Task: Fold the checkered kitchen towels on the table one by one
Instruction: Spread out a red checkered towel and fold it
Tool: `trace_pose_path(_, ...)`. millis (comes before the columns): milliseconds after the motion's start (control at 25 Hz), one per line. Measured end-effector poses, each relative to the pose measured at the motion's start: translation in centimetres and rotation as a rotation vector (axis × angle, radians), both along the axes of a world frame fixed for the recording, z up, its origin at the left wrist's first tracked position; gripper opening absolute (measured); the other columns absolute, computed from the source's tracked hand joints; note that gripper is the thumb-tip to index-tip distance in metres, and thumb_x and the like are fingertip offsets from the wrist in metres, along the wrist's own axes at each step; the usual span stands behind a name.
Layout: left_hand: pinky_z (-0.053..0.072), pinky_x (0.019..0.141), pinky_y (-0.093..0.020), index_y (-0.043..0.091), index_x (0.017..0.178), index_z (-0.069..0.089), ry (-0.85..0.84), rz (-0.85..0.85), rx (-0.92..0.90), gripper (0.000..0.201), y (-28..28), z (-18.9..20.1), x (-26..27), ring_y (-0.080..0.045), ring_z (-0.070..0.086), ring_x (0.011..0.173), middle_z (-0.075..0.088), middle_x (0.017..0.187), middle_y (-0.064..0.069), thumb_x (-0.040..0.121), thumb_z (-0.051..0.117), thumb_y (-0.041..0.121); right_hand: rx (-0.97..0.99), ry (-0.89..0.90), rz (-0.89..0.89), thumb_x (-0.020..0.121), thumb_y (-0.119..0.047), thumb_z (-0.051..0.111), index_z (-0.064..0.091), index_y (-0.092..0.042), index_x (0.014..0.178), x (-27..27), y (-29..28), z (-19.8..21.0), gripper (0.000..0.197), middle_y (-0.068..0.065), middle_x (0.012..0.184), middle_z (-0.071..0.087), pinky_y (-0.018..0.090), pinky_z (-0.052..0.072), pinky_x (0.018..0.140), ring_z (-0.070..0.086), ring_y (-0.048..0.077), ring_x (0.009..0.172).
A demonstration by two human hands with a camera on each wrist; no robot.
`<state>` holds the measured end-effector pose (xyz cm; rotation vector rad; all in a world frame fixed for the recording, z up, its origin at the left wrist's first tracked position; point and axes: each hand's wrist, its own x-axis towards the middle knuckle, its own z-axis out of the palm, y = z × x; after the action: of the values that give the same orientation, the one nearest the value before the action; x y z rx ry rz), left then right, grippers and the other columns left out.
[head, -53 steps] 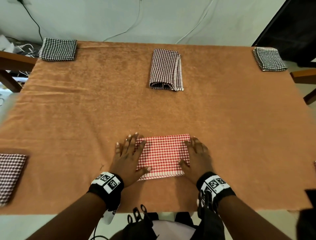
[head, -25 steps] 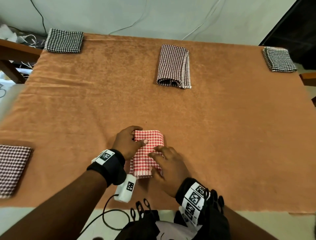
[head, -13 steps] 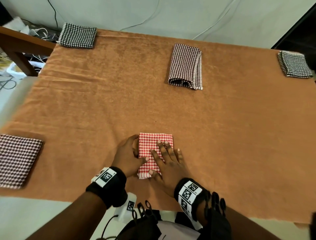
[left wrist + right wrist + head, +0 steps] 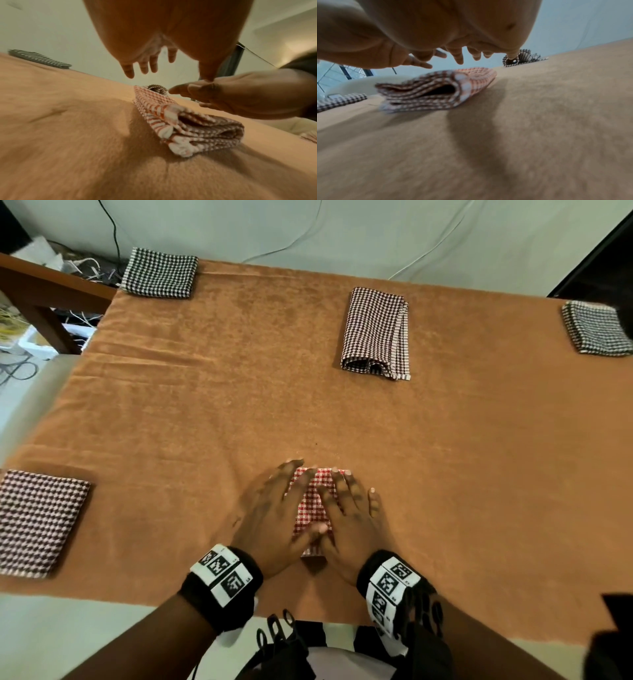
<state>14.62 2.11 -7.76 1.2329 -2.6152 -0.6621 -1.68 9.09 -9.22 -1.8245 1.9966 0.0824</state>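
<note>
A red checkered towel point(image 4: 312, 503), folded into a small thick packet, lies near the table's front edge. My left hand point(image 4: 274, 508) covers its left side and my right hand point(image 4: 352, 510) its right side, both with fingers straight and spread. In the left wrist view the red towel point(image 4: 181, 121) shows its stacked layers, and my left hand's fingers point(image 4: 144, 66) hang just above it. In the right wrist view my right hand's fingers point(image 4: 460, 56) hover over the red towel point(image 4: 436, 89). Neither hand grips anything.
An orange-brown cloth point(image 4: 205, 405) covers the table. Folded checkered towels lie around it: black-and-white at the far left corner point(image 4: 159, 273), dark red at the far middle point(image 4: 375, 333), black at the far right point(image 4: 596, 328), brown at the left edge point(image 4: 37, 522).
The red towel was folded in half into a narrow packet. My left hand let go of its left edge, and both hands now lie spread over it.
</note>
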Motion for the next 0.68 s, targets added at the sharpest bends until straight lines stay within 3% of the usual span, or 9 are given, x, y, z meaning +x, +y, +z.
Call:
trace_pose_path(80, 0.006, 0.121, -0.058, 0.021, 0.157, -0.007, -0.206, -0.212, -0.045, 0.098, -0.9, -1.2, -0.9, -0.028, -0.007, 0.153, -0.004, 0.166, -0.008, 0.086, 0.023, 0.082, -0.004, 0.03, 0.039, 0.091, -0.065, 0.013, -0.006, -0.029, 0.154, -0.9, -1.0, -0.5, 0.075, 0.0, 0.162, -0.018, 0.057, -0.002, 0.118, -0.021, 0.024, 0.148)
trace_pose_path(160, 0.01, 0.117, -0.066, 0.024, 0.154, -0.014, -0.339, -0.275, -0.056, 0.103, -2.1, -3.1, -1.0, -0.032, -0.01, 0.152, -0.008, 0.166, -0.01, 0.08, 0.013, 0.089, 0.016, 0.068, 0.1, 0.092, -0.066, 0.015, -0.003, -0.027, 0.155, -1.7, -2.0, -1.4, 0.076, 0.0, 0.163, -0.015, 0.058, 0.002, 0.117, -0.018, 0.022, 0.148)
trace_pose_path(280, 0.005, 0.116, -0.068, 0.03, 0.156, -0.013, -0.444, -0.246, 0.019, 0.105, -3.0, -4.7, 0.0, -0.034, -0.014, 0.151, -0.012, 0.166, -0.009, 0.075, 0.009, 0.094, 0.035, 0.078, 0.113, 0.091, -0.071, 0.013, -0.005, -0.031, 0.154, -2.8, -2.5, -2.3, 0.077, -0.004, 0.162, -0.018, 0.056, -0.003, 0.118, -0.018, 0.02, 0.148)
trace_pose_path(400, -0.008, 0.117, -0.064, 0.033, 0.153, -0.022, -0.473, -0.238, 0.031, 0.107, -3.1, -4.7, 0.5, -0.032, -0.023, 0.149, -0.025, 0.163, -0.005, 0.072, 0.009, 0.095, 0.028, 0.073, 0.083, 0.09, -0.075, 0.009, -0.013, -0.033, 0.152, -3.1, -2.5, -2.6, 0.079, -0.007, 0.161, -0.022, 0.054, -0.011, 0.117, -0.021, 0.019, 0.147)
trace_pose_path(520, -0.012, 0.116, -0.064, 0.036, 0.147, -0.03, -0.472, -0.183, 0.062, 0.108, -2.8, -4.2, 0.3, -0.033, -0.025, 0.148, -0.033, 0.159, -0.006, 0.067, 0.007, 0.098, 0.032, 0.051, 0.075, 0.09, -0.075, 0.011, -0.014, -0.033, 0.152, -3.0, -2.6, -2.5, 0.079, -0.007, 0.159, -0.026, 0.055, -0.01, 0.117, -0.024, 0.019, 0.146)
trace_pose_path(600, -0.007, 0.117, -0.065, 0.033, 0.151, -0.025, -0.437, -0.054, 0.108, 0.114, -2.2, -3.3, 0.4, -0.035, -0.02, 0.15, -0.026, 0.162, -0.008, 0.068, 0.018, 0.098, 0.039, 0.006, 0.032, 0.091, -0.071, 0.022, -0.011, -0.032, 0.153, -3.0, -2.4, -1.8, 0.08, -0.005, 0.161, -0.023, 0.054, -0.005, 0.118, -0.02, 0.022, 0.148)
trace_pose_path(680, 0.019, 0.115, -0.064, 0.026, 0.157, -0.001, -0.323, 0.121, 0.109, 0.116, -1.0, -2.4, 1.1, -0.038, 0.012, 0.148, 0.009, 0.163, -0.012, 0.069, 0.044, 0.088, -0.033, -0.091, -0.106, 0.09, -0.059, 0.043, 0.006, -0.028, 0.154, -2.9, -1.4, -0.6, 0.081, 0.002, 0.163, 0.005, 0.049, 0.014, 0.119, 0.006, 0.027, 0.148)
